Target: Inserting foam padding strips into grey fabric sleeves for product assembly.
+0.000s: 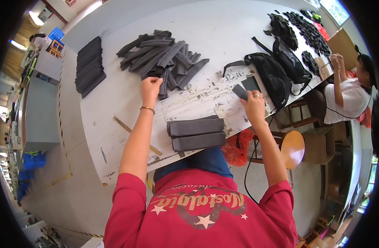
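My left hand (151, 90) is closed at the near edge of a loose pile of dark grey fabric strips (171, 53), its fingertips pinching the end of one strip (164, 84). Over at the right, my right hand (254, 105) is closed on a small flat dark grey piece (239, 91), apparently fabric, held between thumb and fingers. Just beyond that hand lies a dark rectangular flat object (251, 84); its kind is unclear. Close to my body, flat dark grey strips sit in a neat stack (197, 133) at the table edge.
A long row of overlapped dark strips (90, 66) lies at the left. A wooden stick (137, 136) rests beside my left forearm. Black bags (272, 76) and dark heaps (282, 31) occupy the right side of the white table (115, 95). A person (348, 91) sits at the right, near a round stool (292, 149).
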Available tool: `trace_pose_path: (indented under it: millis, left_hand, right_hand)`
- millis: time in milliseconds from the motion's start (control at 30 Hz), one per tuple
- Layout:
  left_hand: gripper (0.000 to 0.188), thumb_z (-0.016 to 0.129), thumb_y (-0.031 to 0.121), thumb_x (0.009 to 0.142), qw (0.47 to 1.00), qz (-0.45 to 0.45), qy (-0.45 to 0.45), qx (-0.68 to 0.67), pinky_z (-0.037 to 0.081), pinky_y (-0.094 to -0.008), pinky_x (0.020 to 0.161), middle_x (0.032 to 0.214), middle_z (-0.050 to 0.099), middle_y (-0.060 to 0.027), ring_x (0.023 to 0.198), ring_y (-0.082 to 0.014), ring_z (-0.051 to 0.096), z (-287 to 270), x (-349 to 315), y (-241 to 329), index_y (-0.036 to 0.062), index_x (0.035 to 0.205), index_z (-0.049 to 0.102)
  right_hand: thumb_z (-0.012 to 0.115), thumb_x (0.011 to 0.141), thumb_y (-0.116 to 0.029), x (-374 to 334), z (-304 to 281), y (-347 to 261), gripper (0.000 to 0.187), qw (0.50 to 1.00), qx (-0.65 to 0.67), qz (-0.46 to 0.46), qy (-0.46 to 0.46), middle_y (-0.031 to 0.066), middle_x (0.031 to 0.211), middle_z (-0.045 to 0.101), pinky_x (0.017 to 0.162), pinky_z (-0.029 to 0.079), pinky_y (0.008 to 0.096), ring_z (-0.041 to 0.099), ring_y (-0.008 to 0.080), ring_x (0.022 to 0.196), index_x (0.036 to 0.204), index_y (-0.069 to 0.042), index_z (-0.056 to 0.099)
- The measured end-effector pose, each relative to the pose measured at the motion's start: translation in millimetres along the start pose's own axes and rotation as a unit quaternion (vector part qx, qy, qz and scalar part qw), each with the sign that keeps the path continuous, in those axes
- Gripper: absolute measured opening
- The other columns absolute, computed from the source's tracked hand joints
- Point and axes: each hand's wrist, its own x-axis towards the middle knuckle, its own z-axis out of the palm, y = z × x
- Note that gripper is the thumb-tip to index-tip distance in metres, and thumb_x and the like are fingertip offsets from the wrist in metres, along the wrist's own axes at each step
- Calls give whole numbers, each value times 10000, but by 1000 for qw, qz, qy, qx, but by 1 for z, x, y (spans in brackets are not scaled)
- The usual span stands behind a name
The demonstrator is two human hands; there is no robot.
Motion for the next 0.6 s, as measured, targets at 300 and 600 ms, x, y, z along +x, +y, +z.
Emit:
trace_pose_path:
  millis: [300, 600]
  left_hand:
    - [260, 743, 213, 833, 886, -220, -192, -360, 526, -309, 625, 876, 712, -111, 733, -213, 689, -31, -24, 4, -11, 935, 660]
    - [266, 703, 68, 859, 775, -182, -124, -593, 587, -361, 707, 904, 667, -123, 837, -259, 687, -76, -107, 93, -22, 1071, 570]
  right_hand:
    - [563, 797, -76, 6, 16, 4, 113, 966, -142, -183, -115, 120, 946, 614, 788, 485, 357, 586, 257, 928, 876, -43, 637]
    - [587, 867, 12, 16, -53, -37, 293, 920, 365, 33, 137, 177, 1005, 572, 843, 457, 369, 581, 315, 922, 1151, -7, 517]
